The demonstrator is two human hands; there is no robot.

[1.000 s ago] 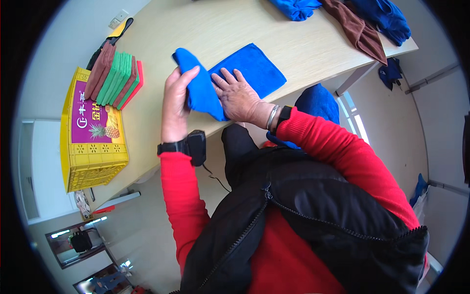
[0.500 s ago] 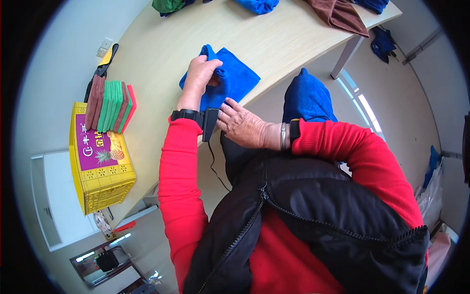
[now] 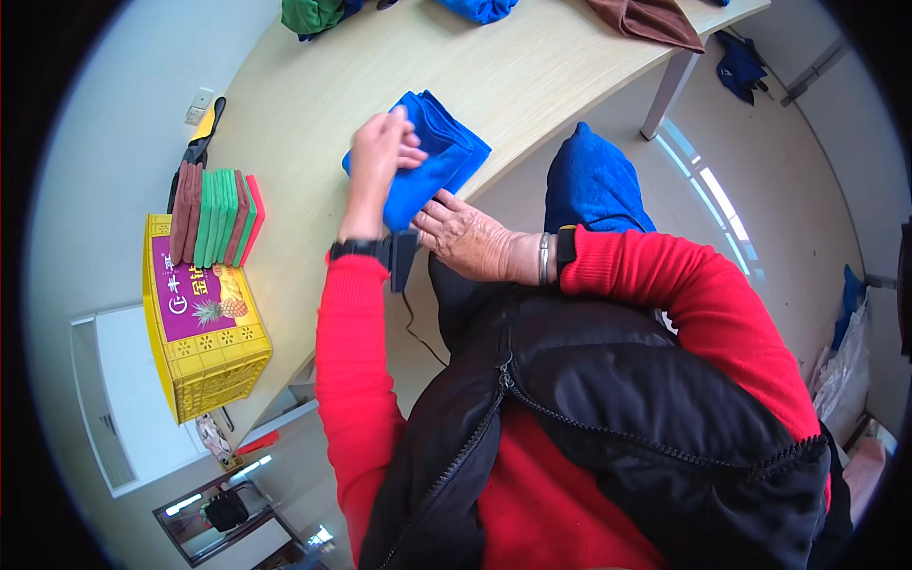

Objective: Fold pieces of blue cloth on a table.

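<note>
- Left hand: fingers bent above the cloth, motion-blurred; cannot tell whether they pinch it.
- Right hand: fingers extended, nearly side by side, tips at the cloth's near edge.
- Blue cloth: plain, soft-looking, folded in uneven layers, edges stacked at its right; on the worktop, by the front edge, between the hands.
- Hidden: cloth's left part, partly under the left hand; black wrist device stands before its near corner.
- Cut off at top: green bundle, second blue cloth, brown cloth.
- Left side: row of folded brown, green and red cloths, just beside yellow crate; support unclear.
</note>
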